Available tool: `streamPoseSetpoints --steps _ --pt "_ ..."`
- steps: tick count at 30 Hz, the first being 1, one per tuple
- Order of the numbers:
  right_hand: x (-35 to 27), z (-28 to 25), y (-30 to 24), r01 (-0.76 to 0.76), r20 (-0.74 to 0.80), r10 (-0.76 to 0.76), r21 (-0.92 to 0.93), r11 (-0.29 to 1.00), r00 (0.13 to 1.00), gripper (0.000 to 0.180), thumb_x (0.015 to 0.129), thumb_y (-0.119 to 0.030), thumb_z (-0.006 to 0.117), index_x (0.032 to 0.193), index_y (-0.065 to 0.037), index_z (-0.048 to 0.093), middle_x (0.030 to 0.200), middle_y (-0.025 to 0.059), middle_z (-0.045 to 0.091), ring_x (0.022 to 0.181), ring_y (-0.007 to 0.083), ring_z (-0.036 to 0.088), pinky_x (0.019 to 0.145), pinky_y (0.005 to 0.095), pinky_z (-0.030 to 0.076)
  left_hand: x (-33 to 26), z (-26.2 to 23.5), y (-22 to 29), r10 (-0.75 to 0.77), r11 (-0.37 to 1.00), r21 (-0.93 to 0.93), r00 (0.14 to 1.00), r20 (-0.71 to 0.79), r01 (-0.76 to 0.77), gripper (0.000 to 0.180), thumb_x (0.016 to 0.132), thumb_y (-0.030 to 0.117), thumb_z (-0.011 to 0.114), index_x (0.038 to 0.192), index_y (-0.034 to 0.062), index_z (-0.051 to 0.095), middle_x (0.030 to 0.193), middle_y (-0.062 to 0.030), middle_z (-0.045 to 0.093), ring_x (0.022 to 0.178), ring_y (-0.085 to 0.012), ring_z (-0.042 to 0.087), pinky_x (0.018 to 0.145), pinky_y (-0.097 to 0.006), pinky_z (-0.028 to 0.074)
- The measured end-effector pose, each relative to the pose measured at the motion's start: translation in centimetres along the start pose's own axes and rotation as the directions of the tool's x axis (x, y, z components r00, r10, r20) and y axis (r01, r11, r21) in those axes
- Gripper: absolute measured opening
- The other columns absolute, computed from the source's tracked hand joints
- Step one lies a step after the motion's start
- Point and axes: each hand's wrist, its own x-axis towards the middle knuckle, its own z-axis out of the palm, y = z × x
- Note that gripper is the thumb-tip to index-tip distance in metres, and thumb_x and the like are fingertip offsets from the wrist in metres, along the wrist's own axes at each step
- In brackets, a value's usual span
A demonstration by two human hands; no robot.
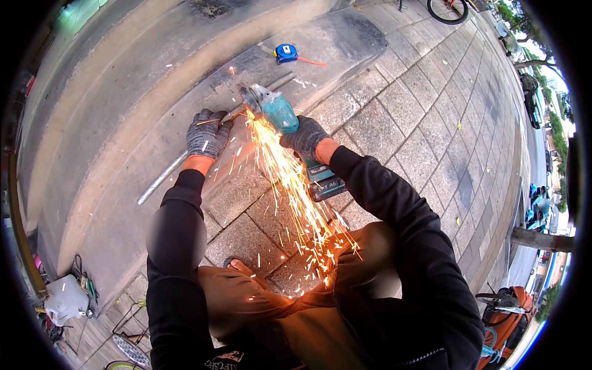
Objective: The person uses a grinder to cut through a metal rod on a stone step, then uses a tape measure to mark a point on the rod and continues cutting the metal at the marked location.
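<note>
My right hand (305, 137), in a grey glove with an orange cuff, is closed round a teal cordless angle grinder (280, 113). Its head meets a long metal pipe (166, 176) lying along the stone step. Bright orange sparks (283, 172) stream from the contact down toward my knees. My left hand (208, 134), gloved the same way, grips the pipe just left of the grinder. The grinder's black battery base (327, 187) shows below my right hand. Glare and the grinder's head hide the exact place of contact.
On the step beyond the grinder sits a blue tape measure (286, 53) beside an orange strip. Curved stone steps (123, 105) rise at the left; paving (394, 123) stretches right. A grey-white container (66, 299) stands lower left among tools. My sandalled foot (239, 266) is below the sparks.
</note>
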Motion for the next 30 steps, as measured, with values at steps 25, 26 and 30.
streamPoseSetpoints --steps 25,26,30 --pt "-3.6 -1.1 -2.0 -0.121 0.079 0.101 0.319 0.94 0.992 0.044 0.084 -0.021 0.088 0.117 -0.001 0.067 0.083 0.0101 0.072 0.06 0.0211 0.069 0.056 0.0393 0.057 -0.1 0.4 -0.6 0.086 0.994 0.071 0.987 -0.138 -0.077 0.036 0.105 0.037 0.065 0.127 0.0116 0.079 0.117 -0.0186 0.071 0.11 -0.0406 0.068 0.094 -0.053 0.055" --pt "-3.5 -1.1 -2.4 -0.129 0.086 0.107 0.322 0.938 0.991 0.044 0.084 -0.021 0.088 0.117 -0.001 0.067 0.083 0.0101 0.072 0.06 0.021 0.069 0.056 0.0392 0.057 -0.2 0.3 -0.6 0.085 0.994 0.075 0.986 -0.14 -0.075 0.036 0.105 0.036 0.065 0.127 0.0115 0.079 0.117 -0.0187 0.072 0.11 -0.0409 0.068 0.094 -0.053 0.055" --pt "-2.8 -1.0 -3.2 -0.148 0.096 0.123 0.326 0.934 0.988 0.042 0.085 -0.022 0.087 0.116 -0.002 0.067 0.085 0.0103 0.072 0.062 0.0211 0.07 0.056 0.0395 0.058 0.0 0.4 -0.9 0.096 0.994 0.06 0.985 -0.143 -0.088 0.036 0.106 0.036 0.064 0.127 0.0106 0.079 0.115 -0.019 0.072 0.108 -0.0415 0.068 0.095 -0.054 0.056"
